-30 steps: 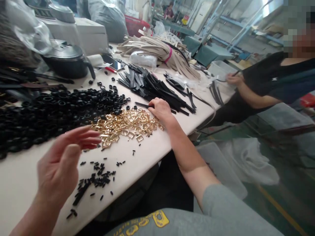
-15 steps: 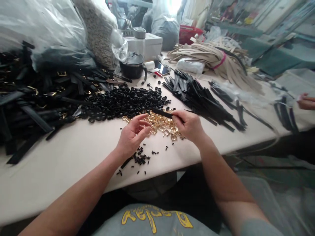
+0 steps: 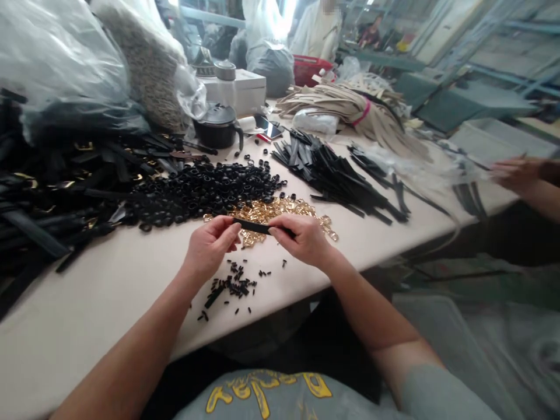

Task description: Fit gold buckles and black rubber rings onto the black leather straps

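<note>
A short black strap (image 3: 252, 227) is stretched level between both hands. My left hand (image 3: 212, 242) pinches its left end between thumb and fingers. Closed round the right part is my right hand (image 3: 301, 238), the thumb lying along the strap. Directly behind and below it lies a pile of gold buckles (image 3: 284, 208). Black loops (image 3: 210, 186) are heaped behind and to the left of the buckles. Nearer me, small black pieces (image 3: 236, 286) are scattered on the pale table (image 3: 131, 286).
Black straps with gold buckles (image 3: 52, 204) cover the table's left side. Loose black straps (image 3: 336, 169) lie right of centre. Behind stand a black lidded mug (image 3: 216, 128), a phone (image 3: 269, 126) and a bundle of beige strips (image 3: 336, 102). Another person's hand (image 3: 518, 174) is at far right.
My left hand, open and holding nothing before, has closed on the strap's left end. My right hand has brought the strap nearer. The view has shifted slightly right.
</note>
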The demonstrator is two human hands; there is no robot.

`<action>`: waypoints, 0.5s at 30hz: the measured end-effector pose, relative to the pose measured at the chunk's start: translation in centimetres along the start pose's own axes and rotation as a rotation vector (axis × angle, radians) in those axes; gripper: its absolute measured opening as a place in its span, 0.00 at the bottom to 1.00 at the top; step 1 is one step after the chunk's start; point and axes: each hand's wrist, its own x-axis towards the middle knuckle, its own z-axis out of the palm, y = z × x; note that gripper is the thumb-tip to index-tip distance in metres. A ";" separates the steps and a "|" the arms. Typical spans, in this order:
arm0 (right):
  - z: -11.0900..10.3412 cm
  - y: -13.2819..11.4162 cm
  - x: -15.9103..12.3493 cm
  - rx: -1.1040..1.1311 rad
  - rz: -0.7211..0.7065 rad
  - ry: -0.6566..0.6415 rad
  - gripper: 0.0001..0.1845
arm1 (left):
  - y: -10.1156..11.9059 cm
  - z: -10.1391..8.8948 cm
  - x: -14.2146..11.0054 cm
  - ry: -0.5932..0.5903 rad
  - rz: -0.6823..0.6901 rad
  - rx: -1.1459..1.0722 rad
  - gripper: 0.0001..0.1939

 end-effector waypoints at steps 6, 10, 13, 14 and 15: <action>0.9 -0.4 -0.2 -0.050 0.021 0.039 0.12 | -0.1 -0.1 0.0 -0.044 -0.139 -0.149 0.14; 2.1 -0.8 -0.3 -0.120 -0.024 0.090 0.18 | -0.3 0.5 -0.3 -0.081 -0.229 -0.247 0.15; 3.0 -0.9 -0.2 -0.130 -0.054 0.099 0.16 | -0.3 0.8 -0.5 -0.105 -0.293 -0.313 0.17; 3.2 -0.8 -0.2 -0.128 -0.064 0.101 0.16 | -0.3 0.8 -0.5 -0.103 -0.316 -0.334 0.17; 3.3 -0.8 -0.2 -0.128 -0.071 0.104 0.15 | -0.2 0.8 -0.5 -0.099 -0.334 -0.353 0.18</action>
